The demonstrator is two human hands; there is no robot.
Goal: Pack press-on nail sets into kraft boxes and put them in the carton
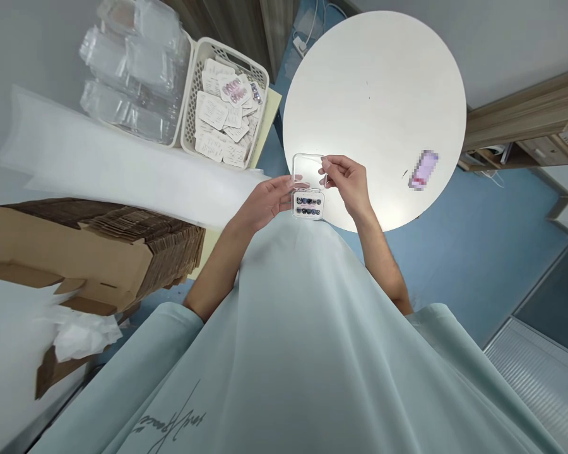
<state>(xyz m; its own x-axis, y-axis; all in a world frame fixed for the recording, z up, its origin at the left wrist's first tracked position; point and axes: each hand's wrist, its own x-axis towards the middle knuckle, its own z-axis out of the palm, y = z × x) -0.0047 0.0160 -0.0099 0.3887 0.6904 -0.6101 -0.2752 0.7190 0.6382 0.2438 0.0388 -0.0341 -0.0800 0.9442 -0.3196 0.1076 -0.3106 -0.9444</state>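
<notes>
A small clear plastic box (295, 214) stands open on its hinge at the near edge of the round white table. A white card of dark press-on nails (308, 205), set in two rows, lies in its lower half. The transparent lid (307, 165) is raised on the far side. My left hand (264, 203) has its fingers closed around the left side of the box by the hinge. With thumb and fingers pinched, my right hand (349, 181) grips the right edge of the lid.
The round white table (373, 94) bears a blurred purple item (424, 169) at right. To the left, a white basket (185, 135) holds several nail cards, and a second basket (185, 57) is piled with clear plastic boxes. Folded brown cartons (76, 246) stack up nearer me. Wooden shelving (515, 126) stands at right.
</notes>
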